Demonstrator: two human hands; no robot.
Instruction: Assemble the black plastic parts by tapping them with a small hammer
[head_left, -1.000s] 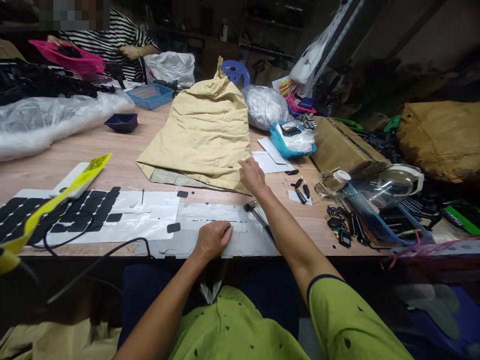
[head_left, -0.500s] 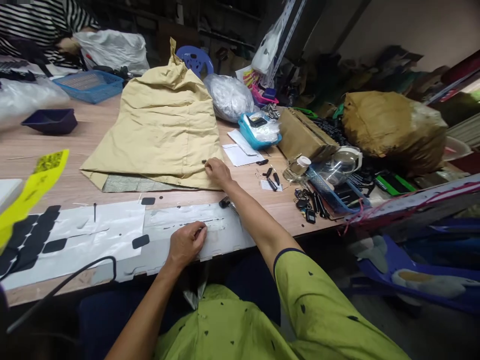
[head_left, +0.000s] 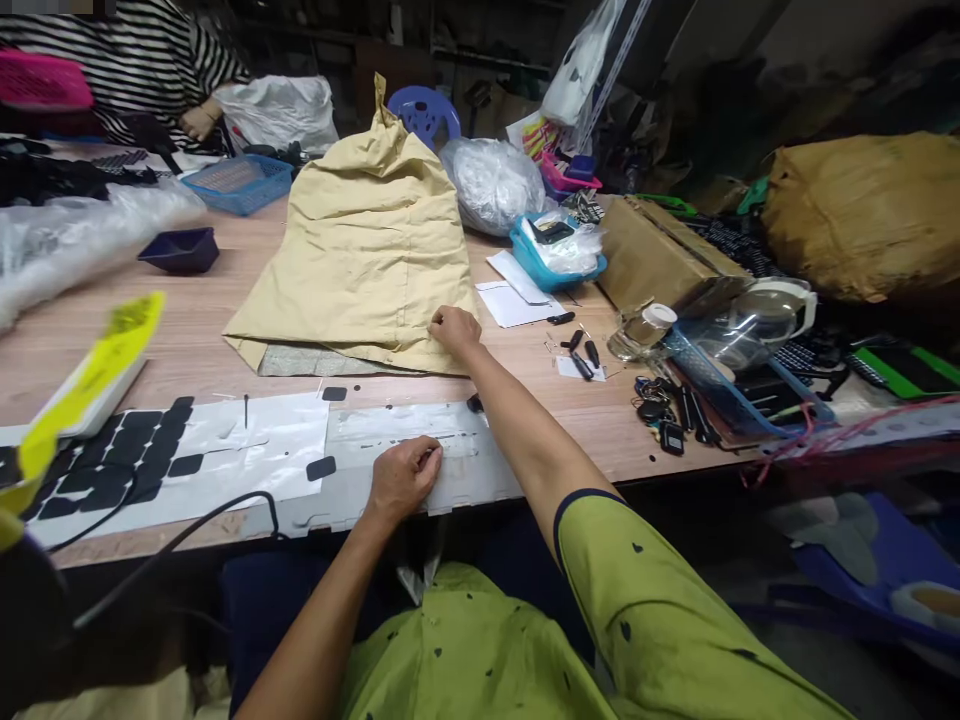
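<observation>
A beige cloth piece [head_left: 360, 250], perhaps a garment or cover, lies spread on the table with a grey underside showing along its near edge. My right hand [head_left: 456, 332] rests at its lower right corner with fingers curled together. What those fingers pinch, if anything, is too small to tell. Nearer to me, my left hand [head_left: 405, 478] is closed above a grey-white sheet [head_left: 349, 490], thumb and fingers pressed together; their contents are hidden. White paper [head_left: 285, 430] with several black rounded patches [head_left: 142, 440] lies left of that hand.
A cable [head_left: 202, 515] and yellow tag [head_left: 90, 385] hang at the left front. Scissors-like tools and keys [head_left: 660, 405], a jar [head_left: 641, 330], a blue basket [head_left: 750, 385] and a carton [head_left: 667, 250] crowd the right. Across the table sits a person in a striped top [head_left: 142, 60].
The view has swung left, so everything sits further right in the picture. Both hands keep nearly the same places over the cloth and sheet, still closed.
</observation>
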